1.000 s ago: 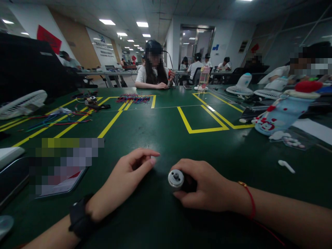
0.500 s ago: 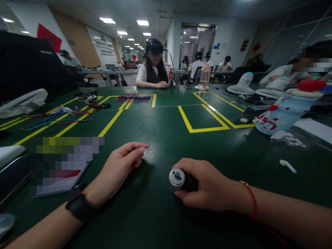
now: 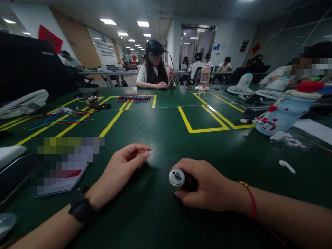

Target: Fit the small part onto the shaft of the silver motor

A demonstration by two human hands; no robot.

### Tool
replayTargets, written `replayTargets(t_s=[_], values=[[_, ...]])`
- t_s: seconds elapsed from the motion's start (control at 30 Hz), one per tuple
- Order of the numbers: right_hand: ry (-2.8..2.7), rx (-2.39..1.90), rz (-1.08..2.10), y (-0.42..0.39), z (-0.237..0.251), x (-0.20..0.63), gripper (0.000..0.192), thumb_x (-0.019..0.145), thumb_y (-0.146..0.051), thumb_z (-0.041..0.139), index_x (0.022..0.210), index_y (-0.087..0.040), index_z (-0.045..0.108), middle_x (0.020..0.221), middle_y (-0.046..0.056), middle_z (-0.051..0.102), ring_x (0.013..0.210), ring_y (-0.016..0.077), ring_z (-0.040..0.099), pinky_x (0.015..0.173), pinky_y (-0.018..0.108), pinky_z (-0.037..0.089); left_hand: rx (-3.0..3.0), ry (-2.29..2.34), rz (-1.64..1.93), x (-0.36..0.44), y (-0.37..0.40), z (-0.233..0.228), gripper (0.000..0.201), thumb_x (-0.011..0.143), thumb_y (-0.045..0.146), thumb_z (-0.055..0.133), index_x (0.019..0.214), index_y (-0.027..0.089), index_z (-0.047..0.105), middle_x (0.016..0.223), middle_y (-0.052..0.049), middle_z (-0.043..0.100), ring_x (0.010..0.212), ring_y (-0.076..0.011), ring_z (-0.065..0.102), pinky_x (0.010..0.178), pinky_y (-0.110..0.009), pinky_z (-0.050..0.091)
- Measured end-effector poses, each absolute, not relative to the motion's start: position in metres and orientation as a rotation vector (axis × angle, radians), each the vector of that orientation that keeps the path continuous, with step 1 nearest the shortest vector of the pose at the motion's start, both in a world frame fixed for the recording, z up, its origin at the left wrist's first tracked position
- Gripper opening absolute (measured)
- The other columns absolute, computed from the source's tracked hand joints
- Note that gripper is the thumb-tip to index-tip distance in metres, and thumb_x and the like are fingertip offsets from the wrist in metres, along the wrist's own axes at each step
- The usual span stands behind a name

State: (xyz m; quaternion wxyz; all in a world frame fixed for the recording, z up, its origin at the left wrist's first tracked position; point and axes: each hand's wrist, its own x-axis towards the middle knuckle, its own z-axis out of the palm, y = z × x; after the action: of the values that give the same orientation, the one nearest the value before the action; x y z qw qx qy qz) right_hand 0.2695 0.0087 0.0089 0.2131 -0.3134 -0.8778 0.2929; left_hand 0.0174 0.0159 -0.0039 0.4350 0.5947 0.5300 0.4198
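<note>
Clamped in the right hand point(image 3: 207, 188) was a small motor point(image 3: 177, 178), its silver end facing left, low over the green table point(image 3: 166, 138).
Beside it the left hand point(image 3: 120, 171) rested with thumb and forefinger pinched together, on what I could not tell; this looked like a fitting step, calling for a steady line-up with the motor's shaft. A phone point(image 3: 61, 173) lay left, a white earbud point(image 3: 286, 166) right, loose wires point(image 3: 133, 99) well beyond; nothing blocked the hands.

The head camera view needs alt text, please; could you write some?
A right hand grips a small silver-faced cylindrical motor on a dark green table, while the left hand, black band on its wrist, pinches its fingertips nearby.
</note>
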Motion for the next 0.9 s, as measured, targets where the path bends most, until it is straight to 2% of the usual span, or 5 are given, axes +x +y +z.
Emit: replayTargets(t_s=[0.2, 0.4, 0.6, 0.9], values=[[-2.440, -0.860, 0.784, 0.010, 0.006, 0.268, 0.032, 0.073, -0.024, 0.068, 0.103, -0.019, 0.058, 0.091, 0.000, 0.061, 0.072, 0.0128, 0.052, 0.061, 0.024, 0.038, 2.098, 1.189, 1.000, 0.044, -0.007, 0.018, 0.022, 0.086, 0.027, 0.065, 0.107, 0.029, 0.065, 0.095, -0.001, 0.054, 0.081, -0.0160, 0.052, 0.072, -0.028, 0.044], [-2.451, -0.864, 0.764, 0.010, 0.004, 0.266, 0.025, 0.074, -0.024, 0.066, 0.096, -0.019, 0.058, 0.087, -0.001, 0.059, 0.070, 0.0128, 0.051, 0.059, 0.024, 0.037, 2.178, 1.130, 0.928, 0.058, -0.015, 0.024, 0.017, 0.090, 0.019, 0.059, 0.095, 0.031, 0.070, 0.092, 0.001, 0.051, 0.086, -0.0141, 0.053, 0.073, -0.025, 0.043], [-2.435, -0.846, 0.798, 0.010, 0.007, 0.268, 0.030, 0.073, -0.023, 0.068, 0.101, -0.020, 0.058, 0.090, -0.002, 0.060, 0.071, 0.0116, 0.051, 0.061, 0.023, 0.038, 2.118, 1.133, 0.951, 0.041, -0.009, 0.025, 0.014, 0.091, 0.024, 0.058, 0.095, 0.030, 0.069, 0.089, 0.002, 0.050, 0.081, -0.0129, 0.053, 0.069, -0.025, 0.042], [-2.426, -0.894, 0.820, 0.008, 0.006, 0.270, 0.031, 0.071, -0.022, 0.068, 0.101, -0.020, 0.059, 0.089, -0.001, 0.059, 0.070, 0.0124, 0.050, 0.059, 0.024, 0.037, 2.310, 1.007, 0.480, 0.022, 0.006, 0.011, 0.012, 0.088, 0.027, 0.062, 0.091, 0.026, 0.074, 0.088, 0.000, 0.054, 0.081, -0.0149, 0.055, 0.071, -0.026, 0.043]])
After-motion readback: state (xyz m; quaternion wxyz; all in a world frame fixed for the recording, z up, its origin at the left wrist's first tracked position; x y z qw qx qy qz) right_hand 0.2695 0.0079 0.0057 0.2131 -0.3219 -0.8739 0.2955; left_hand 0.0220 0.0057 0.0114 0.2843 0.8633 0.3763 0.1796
